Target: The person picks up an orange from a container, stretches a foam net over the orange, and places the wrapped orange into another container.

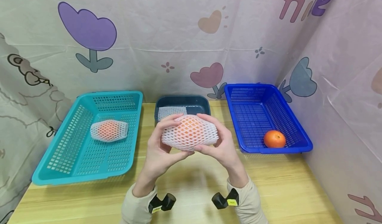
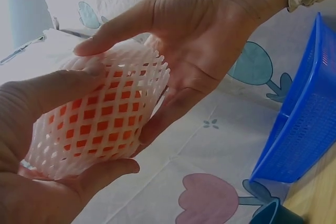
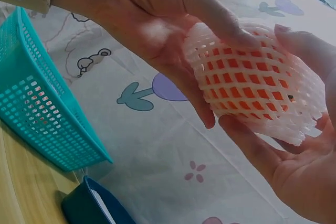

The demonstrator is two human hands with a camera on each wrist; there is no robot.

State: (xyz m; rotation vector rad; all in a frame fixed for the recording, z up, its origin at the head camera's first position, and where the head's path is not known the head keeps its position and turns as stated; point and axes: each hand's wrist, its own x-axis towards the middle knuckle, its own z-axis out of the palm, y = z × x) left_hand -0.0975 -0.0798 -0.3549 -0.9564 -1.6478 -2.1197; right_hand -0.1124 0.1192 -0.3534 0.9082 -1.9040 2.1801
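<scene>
Okay, netted fruit (image 1: 191,128) held up just this side of dark tray (image 1: 195,101), left hand (image 1: 161,146) and right hand (image 1: 224,146) both gripping it. Probably lightish, firm inside, bruisable; foam net (image 1: 211,135) likely soft, might slip, best cupped round middle.

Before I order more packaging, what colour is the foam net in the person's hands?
The foam net is white, clearest in the head view.

The backdrop cloth (image 1: 167,25) reads "nie" (the yellow wrist labels (image 1: 232,202) are too small).
</scene>
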